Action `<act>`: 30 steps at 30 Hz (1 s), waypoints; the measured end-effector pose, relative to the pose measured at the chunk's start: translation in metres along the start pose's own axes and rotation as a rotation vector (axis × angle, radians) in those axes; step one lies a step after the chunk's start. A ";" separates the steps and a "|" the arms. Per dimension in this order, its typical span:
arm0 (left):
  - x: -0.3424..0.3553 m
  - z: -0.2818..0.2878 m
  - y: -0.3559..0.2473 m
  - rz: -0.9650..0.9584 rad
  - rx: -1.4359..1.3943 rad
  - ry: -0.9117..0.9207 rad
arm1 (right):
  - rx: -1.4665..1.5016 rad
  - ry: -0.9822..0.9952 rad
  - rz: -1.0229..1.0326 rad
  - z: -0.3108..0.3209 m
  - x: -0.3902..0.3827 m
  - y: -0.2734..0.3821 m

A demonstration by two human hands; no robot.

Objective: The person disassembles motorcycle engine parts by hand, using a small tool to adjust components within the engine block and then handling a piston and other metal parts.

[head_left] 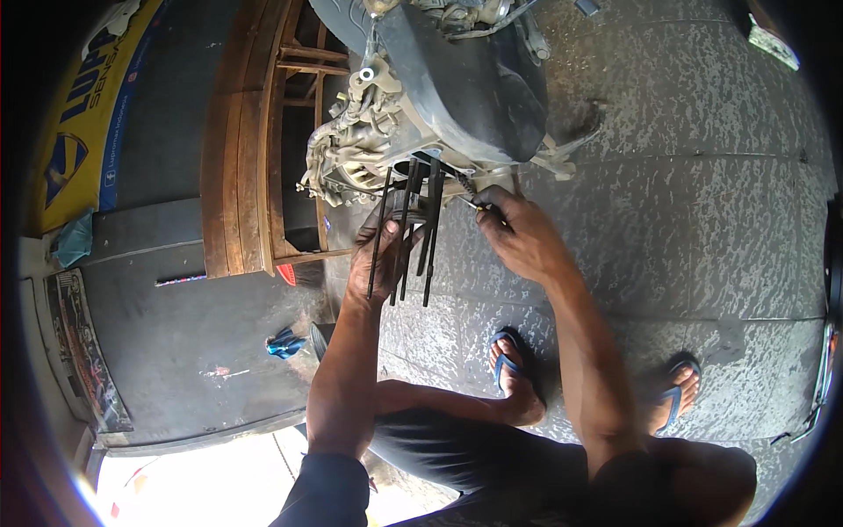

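From afar, my left hand point(373, 250) cupped a grey cylindrical part point(406, 207) among dark rods point(431, 230) jutting from the engine point(358, 145) toward me, my right hand point(522, 230) pinching a slim tool point(473, 205) just rightward.

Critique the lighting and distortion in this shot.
Head view: glare bleaches the lower left to white; head view: fisheye curves the yellow banner near the rim, which fades to black; head view: dark shadow lies beside the left foot; head view: the black rods read clearly, but the left hand's fingers are partly hidden among dark parts.
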State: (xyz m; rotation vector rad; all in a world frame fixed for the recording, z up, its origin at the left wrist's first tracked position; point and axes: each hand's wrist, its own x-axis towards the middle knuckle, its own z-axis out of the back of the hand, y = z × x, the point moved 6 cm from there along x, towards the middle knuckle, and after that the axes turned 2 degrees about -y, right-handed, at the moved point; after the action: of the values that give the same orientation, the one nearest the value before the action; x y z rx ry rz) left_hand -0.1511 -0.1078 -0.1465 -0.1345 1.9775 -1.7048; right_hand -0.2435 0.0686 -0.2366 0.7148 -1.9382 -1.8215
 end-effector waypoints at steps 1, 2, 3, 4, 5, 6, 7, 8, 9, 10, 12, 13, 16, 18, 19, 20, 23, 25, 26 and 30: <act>0.000 -0.001 0.001 0.002 -0.030 -0.006 | -0.070 0.006 0.025 -0.001 0.001 0.002; 0.000 0.000 0.002 0.004 -0.062 -0.012 | -0.086 -0.008 0.062 -0.001 0.001 0.003; -0.002 0.004 0.001 0.019 -0.029 -0.055 | -0.100 -0.024 0.105 -0.001 0.001 0.006; -0.002 0.007 0.000 0.026 -0.084 -0.024 | -0.114 -0.039 0.148 -0.002 0.002 0.009; -0.002 0.014 0.000 0.033 -0.139 0.008 | -0.128 -0.032 0.161 -0.004 0.004 0.010; -0.001 0.013 -0.004 0.040 -0.195 0.041 | -0.143 -0.024 0.172 -0.007 0.007 0.011; 0.001 0.010 -0.007 0.005 -0.190 0.078 | -0.158 -0.017 0.184 -0.010 0.009 0.013; 0.002 0.013 -0.010 0.015 -0.212 0.014 | -0.147 0.004 0.180 -0.013 0.010 0.013; 0.003 0.007 -0.015 0.026 -0.239 -0.049 | -0.141 0.024 0.173 -0.013 0.012 0.016; 0.005 0.000 -0.020 0.039 -0.269 -0.108 | -0.138 0.042 0.164 -0.011 0.013 0.017; 0.005 -0.015 -0.030 0.024 -0.102 -0.044 | -0.176 0.022 0.200 -0.012 0.015 0.022; 0.004 -0.016 -0.032 0.016 -0.007 -0.034 | -0.193 0.015 0.216 -0.014 0.014 0.025; 0.005 -0.012 -0.032 0.014 0.109 -0.050 | -0.212 0.022 0.222 -0.013 0.017 0.033; 0.004 -0.014 -0.033 0.019 0.147 -0.084 | -0.256 -0.020 0.283 -0.012 0.016 0.037; 0.005 -0.014 -0.032 0.033 0.094 -0.093 | -0.278 -0.042 0.315 -0.011 0.016 0.040; 0.004 -0.015 -0.033 0.029 0.091 -0.088 | -0.333 -0.055 0.334 -0.010 0.016 0.043; 0.003 -0.012 -0.032 0.026 0.101 -0.089 | -0.488 -0.066 0.379 -0.011 0.018 0.052; 0.005 -0.012 -0.032 0.031 0.135 -0.092 | -0.584 -0.052 0.398 -0.009 0.023 0.059; 0.005 -0.011 -0.030 0.031 0.117 -0.091 | -0.575 -0.023 0.387 -0.010 0.027 0.058; 0.007 -0.004 -0.029 0.028 0.085 -0.107 | -0.477 0.026 0.370 -0.020 0.036 0.046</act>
State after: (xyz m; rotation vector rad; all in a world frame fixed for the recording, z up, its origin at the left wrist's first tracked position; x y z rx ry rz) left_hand -0.1663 -0.1124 -0.1205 -0.1639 1.8190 -1.7238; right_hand -0.2649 0.0322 -0.1919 0.2062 -1.4125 -1.9072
